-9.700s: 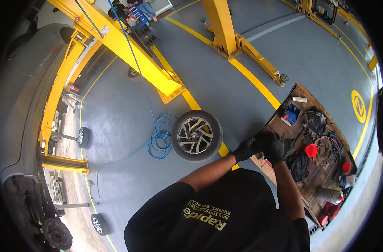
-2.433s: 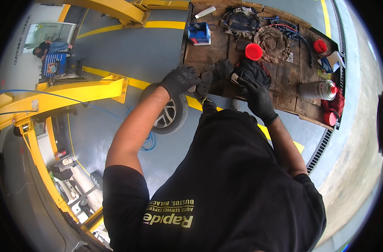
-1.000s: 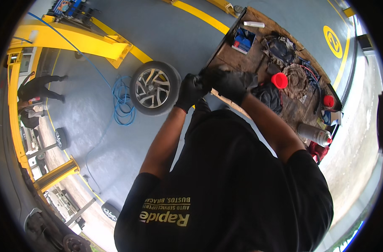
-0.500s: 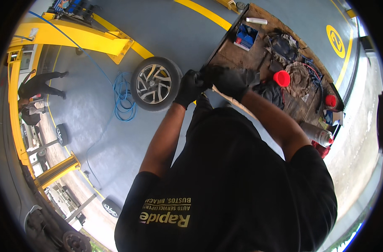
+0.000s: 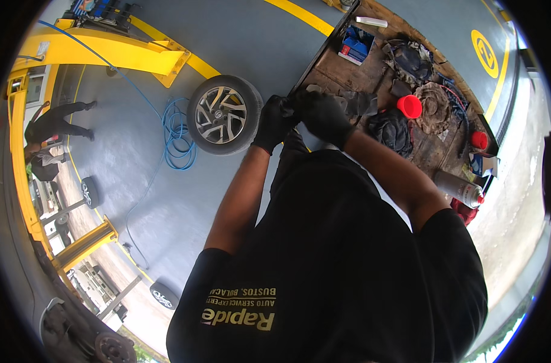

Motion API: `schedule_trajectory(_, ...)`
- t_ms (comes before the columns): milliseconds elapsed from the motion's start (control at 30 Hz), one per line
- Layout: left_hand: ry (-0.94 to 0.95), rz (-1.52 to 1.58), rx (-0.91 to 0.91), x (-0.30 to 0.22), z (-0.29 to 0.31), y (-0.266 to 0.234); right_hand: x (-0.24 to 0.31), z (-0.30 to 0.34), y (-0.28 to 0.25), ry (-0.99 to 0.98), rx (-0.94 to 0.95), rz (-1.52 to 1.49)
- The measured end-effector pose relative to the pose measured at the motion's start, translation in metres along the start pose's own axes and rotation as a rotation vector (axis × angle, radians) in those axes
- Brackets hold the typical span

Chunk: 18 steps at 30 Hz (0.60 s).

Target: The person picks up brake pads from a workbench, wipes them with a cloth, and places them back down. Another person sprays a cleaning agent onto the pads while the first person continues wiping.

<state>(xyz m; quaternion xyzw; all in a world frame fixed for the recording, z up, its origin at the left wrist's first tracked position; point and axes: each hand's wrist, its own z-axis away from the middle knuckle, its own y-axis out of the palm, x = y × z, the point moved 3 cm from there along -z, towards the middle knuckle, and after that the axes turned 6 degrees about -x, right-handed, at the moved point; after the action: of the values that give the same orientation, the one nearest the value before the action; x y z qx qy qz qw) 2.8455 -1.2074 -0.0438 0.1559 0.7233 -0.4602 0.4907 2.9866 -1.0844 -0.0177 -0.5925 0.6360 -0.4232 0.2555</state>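
Both my hands wear black gloves and are held close together at the left edge of the wooden workbench (image 5: 324, 75). My left hand (image 5: 274, 125) has its fingers curled in, with its fingertips meeting those of my right hand. My right hand (image 5: 325, 119) is closed too, its knuckles facing up. Something small and dark may be between them; black on black hides what it is. Just right of my right hand lies a dark grey cloth (image 5: 361, 104) on the bench. On the floor left of my left hand lies a wheel with tyre (image 5: 221, 115).
On the bench are a blue box (image 5: 356, 45), a red cup (image 5: 409, 107), dirty rags (image 5: 433, 107) and a spray can (image 5: 459, 189). A coiled blue hose (image 5: 177, 142) lies on the floor. Yellow lift arms (image 5: 100, 51) stand left, where another person (image 5: 58, 124) is.
The view has shifted slightly, so the bench and wheel sit a little higher. My hands stay together; my right hand's fingers are drawn in more clearly beside my left.
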Motion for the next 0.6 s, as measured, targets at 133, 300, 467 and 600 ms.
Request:
schedule_trajectory(133, -0.073, 0.126, -0.006, -0.015, 0.005, -0.005, -0.023, -0.024, -0.023, 0.145, 0.308, -0.091)
schedule_trajectory(300, -0.1, 0.023, 0.029, -0.013, 0.004, -0.005, -0.014, -0.008, -0.015, -0.102, 0.054, -0.156)
schedule_trajectory(467, -0.072, 0.058, 0.054, -0.014, 0.003, -0.006, -0.005, -0.013, -0.004, 0.243, 0.069, -0.426)
schedule_trajectory(600, -0.149, 0.184, 0.102, -0.037, -0.001, -0.009, -0.019, -0.017, -0.021, 0.161, 0.366, -0.323)
